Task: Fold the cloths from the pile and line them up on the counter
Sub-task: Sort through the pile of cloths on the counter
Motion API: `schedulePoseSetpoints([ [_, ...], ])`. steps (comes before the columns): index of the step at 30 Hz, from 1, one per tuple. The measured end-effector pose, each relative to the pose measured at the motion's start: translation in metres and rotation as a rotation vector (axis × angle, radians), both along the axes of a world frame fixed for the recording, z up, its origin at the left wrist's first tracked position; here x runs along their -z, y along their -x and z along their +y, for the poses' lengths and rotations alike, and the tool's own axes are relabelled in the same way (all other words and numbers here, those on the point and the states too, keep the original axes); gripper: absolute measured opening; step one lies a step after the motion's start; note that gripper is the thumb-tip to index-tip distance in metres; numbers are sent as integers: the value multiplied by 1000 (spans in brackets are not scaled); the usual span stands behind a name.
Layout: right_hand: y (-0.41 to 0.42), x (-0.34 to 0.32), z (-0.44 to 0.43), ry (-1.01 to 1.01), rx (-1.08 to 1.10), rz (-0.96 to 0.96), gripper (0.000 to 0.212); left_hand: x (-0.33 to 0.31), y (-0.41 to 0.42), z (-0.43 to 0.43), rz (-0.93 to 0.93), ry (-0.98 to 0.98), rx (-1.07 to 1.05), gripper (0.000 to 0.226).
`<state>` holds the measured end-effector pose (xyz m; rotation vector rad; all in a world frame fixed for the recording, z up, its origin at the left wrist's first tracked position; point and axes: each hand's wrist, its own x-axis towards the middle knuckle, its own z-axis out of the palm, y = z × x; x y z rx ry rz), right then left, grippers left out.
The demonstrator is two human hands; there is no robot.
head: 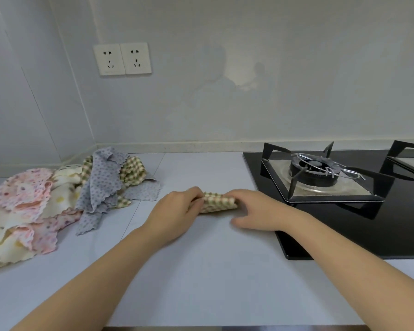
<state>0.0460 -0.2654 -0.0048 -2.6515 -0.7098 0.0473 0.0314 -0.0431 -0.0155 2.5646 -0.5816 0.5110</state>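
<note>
Both bare hands are at work on one small green-and-cream checked cloth point(217, 199), already folded down to a compact bundle, which lies on the pale grey counter point(201, 271) just left of the black glass gas hob point(339, 211), close to its near left corner. The left hand point(177, 212) pinches the bundle's left end between thumb and fingers; the right hand point(253, 209) covers its right end, fingers curled over the top edge and thumb resting on the counter in front. Each hand is therefore closed on the cloth, one per end, presumably to keep the layers from springing apart while the fold is pressed flat. The bundle's long axis runs left to right, roughly parallel to the hob's front edge and to the back wall, its ends pointing toward the hob on one side and the pile on the other; that heading suits a row laid along the counter. Whether the bundle is lying fully flat or slightly raised at the back edge cannot be told. The loose pile of unfolded cloths point(58, 201), pink floral, cream spotted, grey dotted and a further checked one, sits well to the left of the hob against the corner. No finished row is visible; the task appears to be at an early stage.
</note>
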Motion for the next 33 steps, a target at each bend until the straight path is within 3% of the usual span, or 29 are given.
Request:
schedulePoseSetpoints([
  [3, -21, 5, 0, -205, 97, -140, 9, -5, -10, -1, 111, 151, -1, 8],
  [6, -39, -10, -3, -459, 146, -83, 14, -14, -16, -9, 139, 194, 57, 20],
  [8, -50, -21, -8, -531, 136, -34, 19, -21, -24, -17, 121, 226, 67, 11],
  [11, -62, -43, -14, -617, 145, 41, 20, -40, -43, -28, 120, 363, 21, 9],
  [18, -50, -142, -57, -693, 172, 311, 13, -130, -58, -51, 357, 684, 64, 16],
  [22, -33, -221, -82, -775, 206, 355, 2, -208, -50, -70, 529, 744, 139, 13],
  [24, -22, -259, -93, -817, 225, 367, 10, -245, -41, -84, 584, 732, 172, 8],
  [29, 18, -321, -134, -893, 267, 337, 6, -310, -3, -139, 572, 812, 202, 8],
  [33, 58, -333, -186, -1016, 318, 341, 8, -321, 35, -199, 558, 897, 180, 14],
])
